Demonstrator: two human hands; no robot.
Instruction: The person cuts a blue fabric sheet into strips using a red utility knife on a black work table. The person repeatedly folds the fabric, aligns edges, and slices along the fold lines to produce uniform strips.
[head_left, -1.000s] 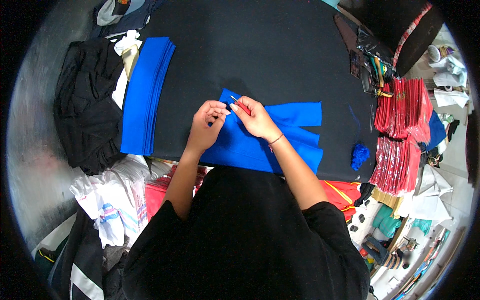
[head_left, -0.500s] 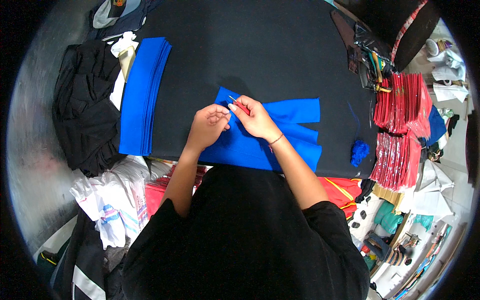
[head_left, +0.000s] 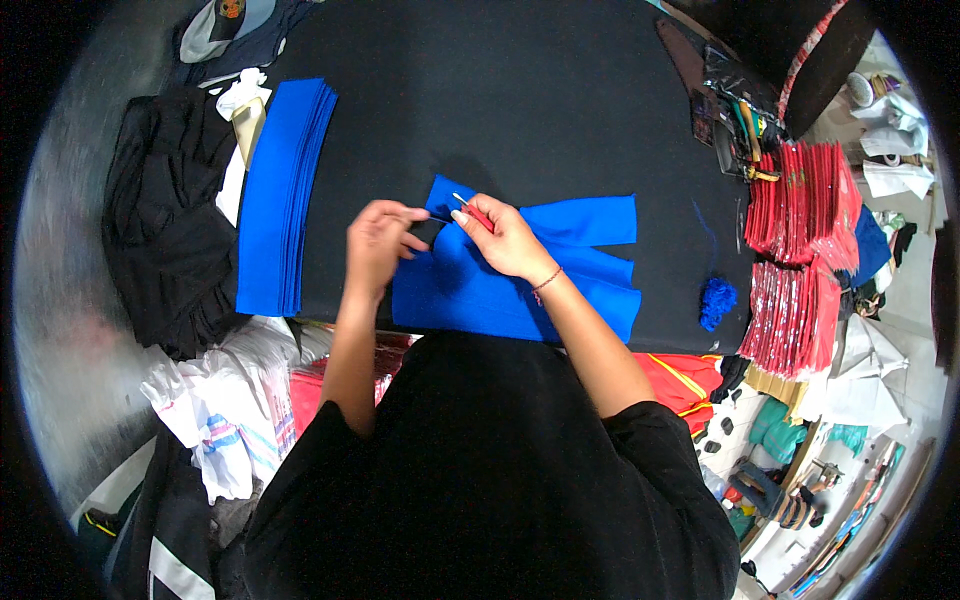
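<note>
My right hand [head_left: 503, 238] is closed round a small red-handled tool [head_left: 481, 210] with a thin pointed metal tip. My left hand [head_left: 382, 245] is beside it, thumb and forefinger pinching the end of a thin strand, seemingly thread [head_left: 440, 219], that runs across to the right fingertips. Both hands are over flat blue cloth pieces [head_left: 520, 300], which lie on the black table top with strips fanning out to the right. A corner of the blue cloth sticks out beyond the tool's tip.
A stack of folded blue cloth strips [head_left: 283, 200] lies at the left, next to black garments [head_left: 170, 220]. On the right are a tangle of blue thread [head_left: 717, 303], stacked red packets [head_left: 795, 315] and a holder of tools [head_left: 745, 125]. White plastic bags [head_left: 235, 410] sit below the table edge.
My left hand has moved left, away from my right hand, drawing the thin strand out between them. My right hand keeps the red-handled tool almost in place.
</note>
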